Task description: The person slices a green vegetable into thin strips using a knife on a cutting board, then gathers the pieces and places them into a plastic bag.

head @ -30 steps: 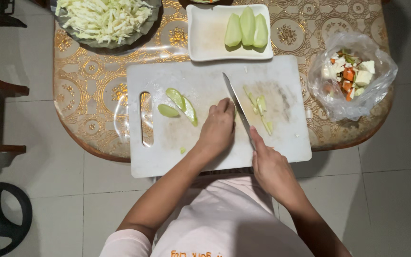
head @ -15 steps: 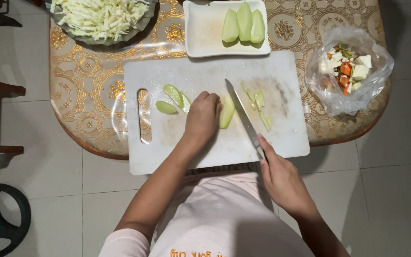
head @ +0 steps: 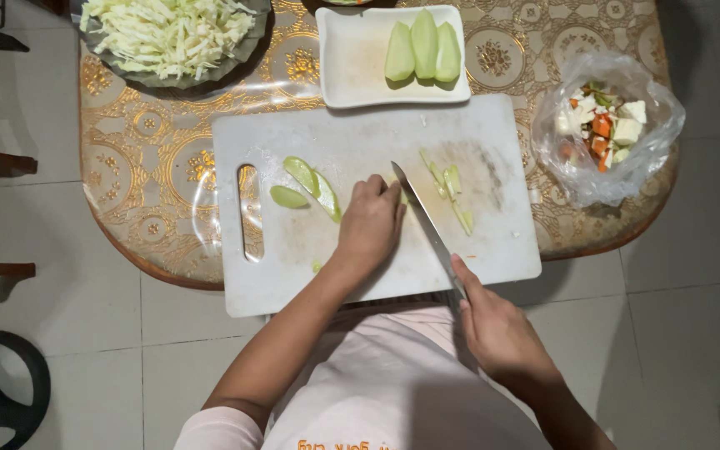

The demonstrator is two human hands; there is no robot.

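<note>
White cutting board (head: 360, 275): left hand (head: 370, 225) closed over a pale green wedge, mostly hidden, mid-board. Right hand (head: 497, 329) gripped the knife (head: 423, 218), blade beside the left fingertips; these best kept curled back. White dish (head: 352, 62) held three peeled wedges (head: 423, 46); bowl (head: 168, 33), shredded cabbage; bag (head: 606, 125), scraps.

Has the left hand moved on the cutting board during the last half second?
Yes. The left hand slid right along the cutting board, toward the knife, covering the green piece.

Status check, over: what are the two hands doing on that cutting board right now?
Left hand pressing green piece. Right hand gripping knife, blade beside left fingertips. Cut slices lie left.
</note>
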